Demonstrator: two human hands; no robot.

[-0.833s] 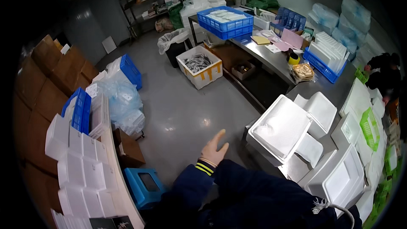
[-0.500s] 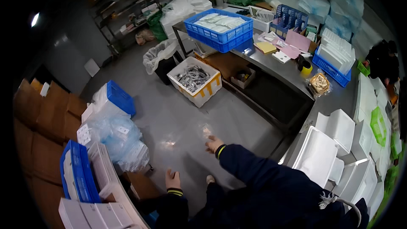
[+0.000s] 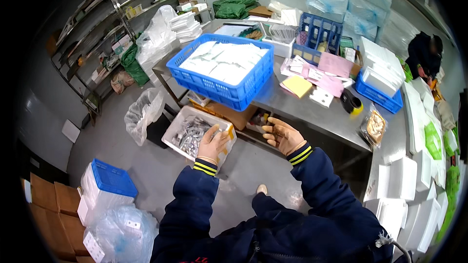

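Note:
Both my hands are raised in front of me, holding nothing. My left hand [image 3: 212,144] has its fingers stretched out, in front of the right side of a white foam box [image 3: 173,125] on the floor. Inside that box lie many small silvery packets [image 3: 189,136]. With fingers spread, my right hand [image 3: 283,136] is just short of the steel table's [image 3: 265,98] front edge. Beyond my hands, two stacked blue plastic crates [image 3: 214,85] stand on the table's near left corner. White flat packs [image 3: 222,61] fill the upper crate.
A bin with a clear liner [image 3: 144,114] stands left of the foam box. Pink papers [image 3: 335,64], a yellow pad [image 3: 296,85] and a tape roll [image 3: 351,102] lie on the table. White foam boxes [image 3: 397,178] stand right. Another person [image 3: 423,58] is at far right.
I have moved closer to the table, and the crates and foam box appear larger and nearer. Both hands have risen from low beside my body to the front, with fingers apart.

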